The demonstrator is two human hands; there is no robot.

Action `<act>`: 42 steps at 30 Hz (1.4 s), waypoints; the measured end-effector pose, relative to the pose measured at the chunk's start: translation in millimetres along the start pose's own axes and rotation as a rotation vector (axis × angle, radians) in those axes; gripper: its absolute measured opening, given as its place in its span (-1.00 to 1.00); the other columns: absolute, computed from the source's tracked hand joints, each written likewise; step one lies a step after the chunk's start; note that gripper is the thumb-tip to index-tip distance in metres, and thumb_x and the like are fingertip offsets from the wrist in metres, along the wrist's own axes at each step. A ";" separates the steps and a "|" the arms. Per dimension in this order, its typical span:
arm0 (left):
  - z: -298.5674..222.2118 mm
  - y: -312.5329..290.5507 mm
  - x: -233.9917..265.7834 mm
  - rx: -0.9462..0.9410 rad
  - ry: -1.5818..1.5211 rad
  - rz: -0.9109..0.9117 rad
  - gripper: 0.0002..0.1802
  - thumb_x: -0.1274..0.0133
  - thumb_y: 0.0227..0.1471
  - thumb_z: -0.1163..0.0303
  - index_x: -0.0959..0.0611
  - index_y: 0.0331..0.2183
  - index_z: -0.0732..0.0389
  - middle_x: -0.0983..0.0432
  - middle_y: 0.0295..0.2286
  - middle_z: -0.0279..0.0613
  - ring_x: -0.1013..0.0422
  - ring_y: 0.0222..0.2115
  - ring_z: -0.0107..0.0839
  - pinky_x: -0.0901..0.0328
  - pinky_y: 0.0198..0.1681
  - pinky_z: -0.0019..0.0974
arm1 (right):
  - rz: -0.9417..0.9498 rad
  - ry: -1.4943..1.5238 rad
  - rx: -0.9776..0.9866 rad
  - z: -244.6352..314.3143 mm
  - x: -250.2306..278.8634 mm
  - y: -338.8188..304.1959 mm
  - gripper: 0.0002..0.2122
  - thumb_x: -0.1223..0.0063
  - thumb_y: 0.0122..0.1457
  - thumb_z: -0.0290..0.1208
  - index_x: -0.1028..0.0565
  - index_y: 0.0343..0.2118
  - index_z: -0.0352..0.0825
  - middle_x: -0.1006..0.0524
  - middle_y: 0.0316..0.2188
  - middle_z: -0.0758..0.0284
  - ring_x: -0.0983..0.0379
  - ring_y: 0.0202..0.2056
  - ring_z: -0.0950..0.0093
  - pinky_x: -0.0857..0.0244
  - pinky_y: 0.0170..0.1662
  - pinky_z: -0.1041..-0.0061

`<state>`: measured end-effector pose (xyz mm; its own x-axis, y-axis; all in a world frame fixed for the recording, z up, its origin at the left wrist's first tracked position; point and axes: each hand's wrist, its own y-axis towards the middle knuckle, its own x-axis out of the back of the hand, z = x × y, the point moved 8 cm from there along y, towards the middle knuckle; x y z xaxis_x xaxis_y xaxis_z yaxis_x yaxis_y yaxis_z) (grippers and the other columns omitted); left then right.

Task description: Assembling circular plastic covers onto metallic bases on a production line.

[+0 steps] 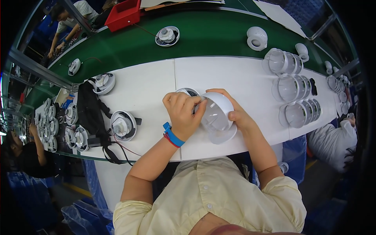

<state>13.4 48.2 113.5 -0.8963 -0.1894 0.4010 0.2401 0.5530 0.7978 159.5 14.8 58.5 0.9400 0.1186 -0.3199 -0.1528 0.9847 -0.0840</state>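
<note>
A white, rounded dome cover (pixel 223 102) with a clear bowl-shaped part is held up in front of me, above the white table. My right hand (pixel 239 114) grips its right side, thumb on the near face and fingers over the back. At its left rim, my left hand (pixel 183 111) is closed, with curled fingers and thumb pinched against the edge; whether a small piece is between them is hidden. Behind my left fingers lies a white round unit with a dark inside (pixel 190 91), partly covered. A clear, shallow curved piece (pixel 222 135) shows just below the cover.
Stacked clear domes (pixel 295 114) stand in rows at right. White round units (pixel 123 125) and a black strap (pixel 89 105) lie at left. Beyond the table runs a green belt (pixel 211 35), carrying a white housing (pixel 257 38) and a red bin (pixel 123 15). Other people work on both sides.
</note>
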 end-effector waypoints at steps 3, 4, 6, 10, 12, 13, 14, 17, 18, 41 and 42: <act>-7.6 -0.8 -0.2 -0.070 -0.023 0.008 -0.78 -0.30 -0.25 0.51 -0.58 -0.51 0.07 -0.35 -0.55 -0.36 -0.37 -0.36 -0.37 -0.06 -0.05 -0.16 | 0.001 -0.042 0.002 2.2 0.9 -0.8 0.04 -0.34 -0.35 0.24 -0.22 0.20 -0.31 -0.40 0.00 0.25 -0.38 0.06 0.40 -0.26 0.09 0.44; -6.8 -1.2 0.2 -0.072 -0.022 0.009 -0.78 -0.30 -0.25 0.51 -0.58 -0.51 0.07 -0.35 -0.55 -0.36 -0.37 -0.36 -0.37 -0.06 -0.05 -0.16 | 0.007 -0.061 -0.003 3.0 0.3 -0.8 0.03 -0.34 -0.35 0.24 -0.22 0.19 -0.31 -0.41 -0.02 0.26 -0.38 0.04 0.41 -0.26 0.08 0.45; -5.3 -3.8 -1.3 -0.101 -0.044 0.051 -0.78 -0.29 -0.27 0.54 -0.58 -0.51 0.07 -0.43 -0.49 -0.34 -0.43 -0.30 -0.40 -0.05 0.03 -0.15 | 0.029 -0.073 -0.010 2.9 -1.5 -3.5 0.02 -0.34 -0.34 0.24 -0.23 0.18 -0.31 -0.41 -0.04 0.27 -0.38 0.04 0.42 -0.25 0.08 0.46; -6.3 -4.4 1.8 -0.093 -0.037 0.107 -0.80 -0.28 -0.25 0.55 -0.59 -0.52 0.07 -0.48 -0.42 -0.29 -0.43 -0.22 -0.32 -0.06 0.05 -0.10 | 0.022 -0.087 0.023 6.2 -7.5 -8.2 -0.02 -0.33 -0.28 0.20 -0.23 0.18 -0.33 -0.42 -0.04 0.28 -0.37 0.04 0.43 -0.23 0.07 0.50; -5.9 4.8 13.3 -0.079 0.026 0.088 -0.68 -0.27 -0.25 0.56 -0.58 -0.34 0.14 -0.50 -0.30 -0.20 -0.40 -0.16 -0.17 -0.08 0.06 -0.04 | 0.023 -0.148 0.047 10.3 -5.0 -9.4 -0.04 -0.32 -0.25 0.18 -0.24 0.19 -0.32 -0.41 -0.03 0.27 -0.36 0.04 0.43 -0.22 0.08 0.49; -3.0 6.0 16.7 -0.080 0.029 0.089 -0.68 -0.27 -0.25 0.56 -0.58 -0.34 0.14 -0.50 -0.30 -0.20 -0.40 -0.16 -0.17 -0.08 0.06 -0.04 | 0.013 -0.213 0.074 14.0 -0.2 -9.5 -0.07 -0.31 -0.22 0.15 -0.24 0.19 -0.31 -0.40 -0.01 0.27 -0.35 0.04 0.42 -0.21 0.09 0.48; 14.4 7.1 25.7 0.086 0.017 0.039 -0.61 -0.26 -0.19 0.54 -0.52 -0.23 0.18 -0.47 -0.26 -0.14 -0.38 -0.14 -0.10 -0.10 0.07 -0.03 | 0.016 -0.210 0.075 16.3 6.0 -10.8 -0.07 -0.31 -0.22 0.15 -0.24 0.19 -0.31 -0.40 -0.01 0.27 -0.35 0.04 0.42 -0.21 0.09 0.48; 73.9 -19.3 41.5 0.300 0.189 0.136 -0.41 -0.16 -0.01 0.49 -0.31 0.05 0.30 -0.43 -0.13 -0.02 -0.40 -0.14 -0.13 -0.27 0.00 -0.13 | -0.167 -0.338 0.068 19.8 30.6 -11.5 -0.16 -0.33 -0.15 -0.02 -0.25 0.21 -0.28 -0.39 0.02 0.25 -0.33 0.06 0.39 -0.19 0.12 0.44; 101.3 -43.7 24.8 0.693 -0.228 0.347 -0.41 -0.10 0.04 0.48 -0.28 0.09 0.34 -0.42 -0.09 0.01 -0.43 -0.16 -0.20 -0.33 -0.07 -0.19 | -0.232 -0.423 0.096 19.0 34.0 -11.0 -0.19 -0.33 -0.14 -0.11 -0.25 0.21 -0.27 -0.38 0.03 0.24 -0.32 0.07 0.38 -0.19 0.13 0.42; 80.9 -66.7 -55.9 0.998 -0.927 0.403 -0.26 -0.07 -0.11 0.73 -0.29 0.16 0.31 -0.40 -0.02 -0.10 -0.41 -0.01 -0.29 -0.41 0.01 -0.25 | -0.583 -0.755 0.469 8.8 -1.1 -48.1 -0.08 -0.41 -0.20 -0.38 -0.09 0.26 -0.35 -0.23 0.09 0.19 -0.23 0.13 0.30 -0.18 0.18 0.31; 75.8 -60.0 -54.5 0.891 -0.877 0.356 -0.23 -0.11 -0.10 0.72 -0.26 0.17 0.28 -0.38 0.01 -0.08 -0.33 0.08 -0.25 -0.30 0.12 -0.24 | -0.616 -0.756 0.505 8.7 -10.7 -46.6 -0.07 -0.43 -0.20 -0.37 -0.09 0.25 -0.36 -0.20 0.10 0.19 -0.21 0.14 0.29 -0.16 0.19 0.30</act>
<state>19.6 86.8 9.6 -0.8600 0.4815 -0.1688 0.4882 0.8727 0.0017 159.1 -31.2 74.0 0.7827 -0.5339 0.3198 0.3876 0.8202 0.4207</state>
